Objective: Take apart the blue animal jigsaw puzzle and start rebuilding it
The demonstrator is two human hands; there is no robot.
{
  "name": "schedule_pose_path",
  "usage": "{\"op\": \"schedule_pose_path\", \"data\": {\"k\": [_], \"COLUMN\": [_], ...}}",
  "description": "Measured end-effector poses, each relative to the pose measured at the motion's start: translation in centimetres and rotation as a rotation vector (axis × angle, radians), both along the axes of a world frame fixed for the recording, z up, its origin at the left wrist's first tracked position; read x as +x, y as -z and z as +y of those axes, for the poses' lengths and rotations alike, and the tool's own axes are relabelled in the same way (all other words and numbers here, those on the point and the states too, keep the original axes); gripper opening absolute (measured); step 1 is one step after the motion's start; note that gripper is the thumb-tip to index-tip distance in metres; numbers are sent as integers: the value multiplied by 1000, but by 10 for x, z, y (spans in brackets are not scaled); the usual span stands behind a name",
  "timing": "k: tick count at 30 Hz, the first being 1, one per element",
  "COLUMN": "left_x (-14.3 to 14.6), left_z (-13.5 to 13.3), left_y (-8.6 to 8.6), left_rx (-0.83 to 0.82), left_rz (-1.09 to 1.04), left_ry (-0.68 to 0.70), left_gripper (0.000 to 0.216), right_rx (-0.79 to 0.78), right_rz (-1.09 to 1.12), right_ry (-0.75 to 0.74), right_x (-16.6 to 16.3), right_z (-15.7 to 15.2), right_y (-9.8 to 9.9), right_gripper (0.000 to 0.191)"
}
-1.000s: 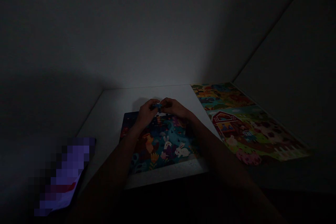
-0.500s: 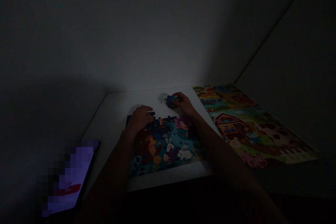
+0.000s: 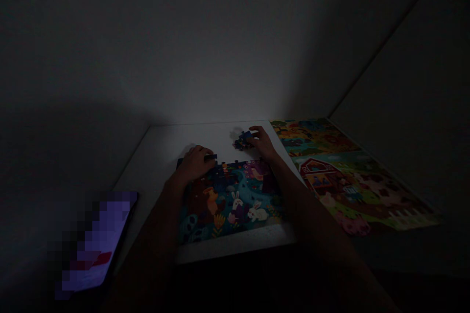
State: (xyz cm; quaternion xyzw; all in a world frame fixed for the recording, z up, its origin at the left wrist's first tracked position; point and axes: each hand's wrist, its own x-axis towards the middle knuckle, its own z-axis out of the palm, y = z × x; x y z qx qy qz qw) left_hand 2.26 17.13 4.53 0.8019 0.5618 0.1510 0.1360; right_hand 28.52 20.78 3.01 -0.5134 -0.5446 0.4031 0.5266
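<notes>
A partly assembled jigsaw puzzle (image 3: 220,200) lies in front of me, showing rabbits and a fox-like animal in a dark teal forest. At its upper left edge is my left hand (image 3: 194,162), thumb and fingers closed around a dark puzzle piece (image 3: 210,157). Beyond the puzzle's far edge, my right hand (image 3: 263,143) pinches a blue puzzle piece (image 3: 245,135). Darker, multicoloured pieces (image 3: 238,145) show right below it; whether they are joined to it or loose I cannot tell. The light is very dim.
On the right lie a farm picture puzzle (image 3: 352,190) with a red barn and, behind it, an orange and green animal picture (image 3: 312,134). A lit, blurred-out tablet or phone screen (image 3: 106,239) stands at lower left. Walls rise behind the white table (image 3: 157,151).
My right hand has shifted slightly right, and the blue piece in it has turned; more pieces now show below it. My left fingers have curled, with a dark piece showing between them.
</notes>
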Motion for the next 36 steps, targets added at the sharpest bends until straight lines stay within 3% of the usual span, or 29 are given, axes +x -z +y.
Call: {"op": "schedule_pose_path", "data": {"k": [3,9,13,19,29,36], "left_x": [-5,-14,-16,-16,-14,-11], "left_z": [0,-4,-3,0,4,0], "left_y": [-4,-6,-4,-3,2,-3], "left_rx": [-43,-101,-130,-112,-110,-122], "left_rz": [-25,-75,-111,-112,-138,-219], "left_ry": [53,103,77,98,70,58], "left_gripper": [30,40,45,37,38,38], "right_rx": [-14,-17,-30,-33,61,60], "right_rz": [-26,-31,-59,-227,-461,-529], "right_ry": [-36,-30,-58,18,79,103], "right_x": [1,-1,-1,1,-5,-7], "right_z": [-2,-1,0,3,1,0], "right_y": [-3,1,5,10,11,12], "right_gripper": [47,41,37,32,21,19]}}
